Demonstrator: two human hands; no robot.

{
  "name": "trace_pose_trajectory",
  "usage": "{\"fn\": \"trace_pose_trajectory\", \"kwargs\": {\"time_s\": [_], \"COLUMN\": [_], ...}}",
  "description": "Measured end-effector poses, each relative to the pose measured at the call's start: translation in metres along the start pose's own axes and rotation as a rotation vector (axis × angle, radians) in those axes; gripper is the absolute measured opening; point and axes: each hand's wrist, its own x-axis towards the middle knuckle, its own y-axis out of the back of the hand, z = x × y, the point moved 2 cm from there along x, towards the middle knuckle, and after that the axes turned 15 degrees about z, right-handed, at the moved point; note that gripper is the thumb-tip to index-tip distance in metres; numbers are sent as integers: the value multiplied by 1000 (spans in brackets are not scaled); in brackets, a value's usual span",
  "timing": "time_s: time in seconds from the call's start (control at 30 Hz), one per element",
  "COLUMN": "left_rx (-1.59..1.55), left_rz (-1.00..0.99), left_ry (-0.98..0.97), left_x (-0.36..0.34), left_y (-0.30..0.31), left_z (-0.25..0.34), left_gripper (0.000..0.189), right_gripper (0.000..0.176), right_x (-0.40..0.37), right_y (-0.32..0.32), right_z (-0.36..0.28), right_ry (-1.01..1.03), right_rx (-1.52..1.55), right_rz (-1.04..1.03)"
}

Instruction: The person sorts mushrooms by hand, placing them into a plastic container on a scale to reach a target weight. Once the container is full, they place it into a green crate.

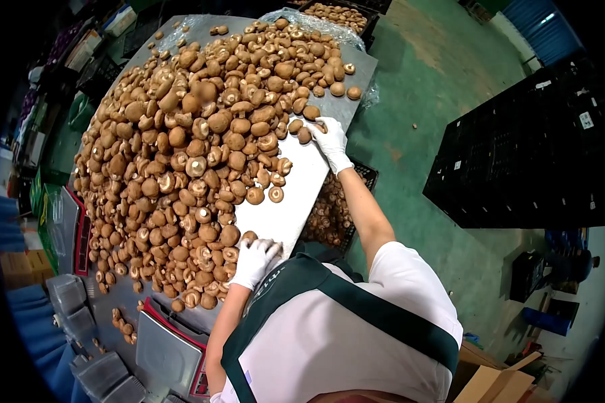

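A large heap of brown mushrooms [175, 154] covers most of the grey metal table [363, 64]. My right hand [331, 142], in a white glove, is at the heap's right edge, its fingers closed around a mushroom [321, 126]. Two loose mushrooms lie just left of those fingers. Nearer my body, my left hand [252, 265], also gloved in white, rests at the lower edge of a white board [275, 218]. Its fingers are slightly apart, with a mushroom [249, 236] at their tips. Part of that mushroom is hidden.
Below the table's right edge stands a black crate of mushrooms [331, 211]. Another filled crate [336, 17] is at the far end. Scales [168, 352] and clear plastic tubs [107, 376] sit at lower left. Stacked black crates [517, 154] stand on the green floor at right.
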Motion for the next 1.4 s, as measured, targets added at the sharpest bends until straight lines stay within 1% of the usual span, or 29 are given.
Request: {"fn": "trace_pose_trajectory", "kwargs": {"time_s": [0.07,0.1,0.17,0.23,0.3,0.33,0.37,0.43,0.5,0.63,0.7,0.73,0.77,0.8,0.83,0.87,0.9,0.93,0.97,1.03,1.07,1.1,1.17,1.2,1.23,1.3,1.33,1.37,1.4], "left_rx": [101,134,266,270,257,241,254,245,229,121,-352,-610,-1226,-1517,-1810,-1971,-2134,-2220,-2247,-2440,-2268,-2294,-2164,-2137,-2277,-2352,-2304,-2160,-2194], "left_rz": [100,168,179,147,154,131,112,124,136,235,347,360,282,292,306,295,288,327,423,563,513,557,572,552,414,167,83,79,69], "left_ry": [124,183,225,238,241,265,276,294,329,436,720,894,1240,1306,1359,1403,1436,1576,1651,1607,1624,1781,1908,1912,1808,1606,1655,1639,1570], "left_x": [8,12,14,18,20,20,20,22,23,31,41,34,42,57,70,73,73,67,71,66,55,41,35,32,34,17,4,20,24], "left_y": [6,11,3,-4,-7,-8,-8,-5,-3,4,6,-8,-9,0,5,0,-8,-20,-16,-22,-27,-31,-26,-28,-24,-44,-58,-32,-28], "left_z": [-10,-17,-22,-23,-23,-26,-28,-29,-28,-21,-15,-23,-17,-5,7,10,11,9,14,11,8,5,6,7,11,7,2,11,13], "left_gripper": [29,28,29,32,35,38,39,37,38,39,40,37,44,53,63,69,75,81,74,66,53,44,33,34,32,33,40,51,54], "right_gripper": [30,28,31,38,51,57,56,48,49,51,51,46,50,54,54,53,55,59,57,53,50,47,46,52,60,51,47,44,36], "right_x": [4,9,22,35,44,50,53,58,60,56,45,38,23,6,-15,-42,-73,-84,-102,-108,-100,-85,-28,-13,-5,3,4,6,10], "right_y": [-6,-5,-3,-12,-19,-18,-19,-13,-4,3,24,53,64,71,68,70,59,73,72,67,57,45,73,47,14,-19,-36,-50,-51], "right_z": [17,18,14,18,14,4,-1,-12,-16,-6,-18,-53,-67,-85,-98,-98,-97,-115,-119,-117,-108,-98,-124,-103,-74,-44,-33,-28,-35], "right_ry": [-314,-458,-439,-343,-183,113,158,40,14,-38,-98,-362,-439,-365,72,-93,53,208,431,515,319,118,-219,-41,145,506,498,491,439], "right_rx": [240,251,306,194,170,111,-53,-162,-121,-64,85,215,334,408,432,426,565,379,317,427,529,623,205,-40,-278,-346,-406,-468,-473], "right_rz": [117,130,93,21,-192,-174,-315,-400,-413,-335,-178,-345,-436,-463,-303,-611,-657,-863,-882,-773,-752,-730,-660,-611,-547,-282,-371,-458,-552]}}
